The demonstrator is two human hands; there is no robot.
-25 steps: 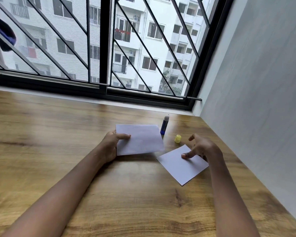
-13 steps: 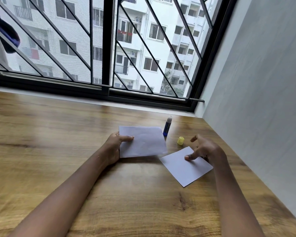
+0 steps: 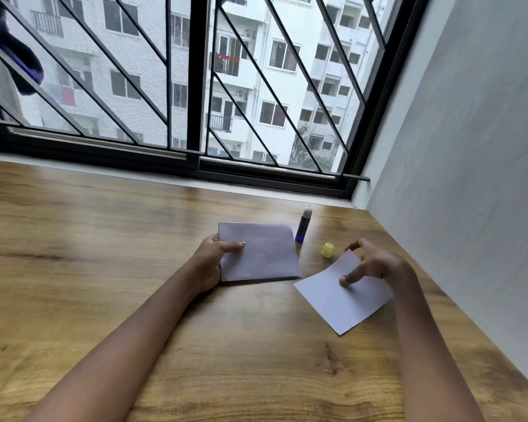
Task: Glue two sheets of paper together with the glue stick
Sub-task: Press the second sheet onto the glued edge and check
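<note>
My left hand (image 3: 212, 260) grips the left edge of a white sheet of paper (image 3: 262, 254), thumb on top, holding it slightly raised off the wooden table (image 3: 104, 254). A second white sheet (image 3: 336, 303) lies flat to the right. My right hand (image 3: 375, 264) hovers over its far corner with fingers spread, one fingertip pressing on the sheet. The blue glue stick (image 3: 304, 225) lies uncapped just beyond the first sheet. Its yellow cap (image 3: 327, 250) stands between the two sheets.
A grey wall (image 3: 470, 178) bounds the table on the right. A black-framed window with diagonal bars (image 3: 195, 117) runs along the table's far edge. A dark cloth (image 3: 16, 65) hangs at the upper left.
The view has shifted a little. My left hand still holds the first sheet. My right hand stays on the second sheet, its fingertip slightly nearer the sheet's middle.
</note>
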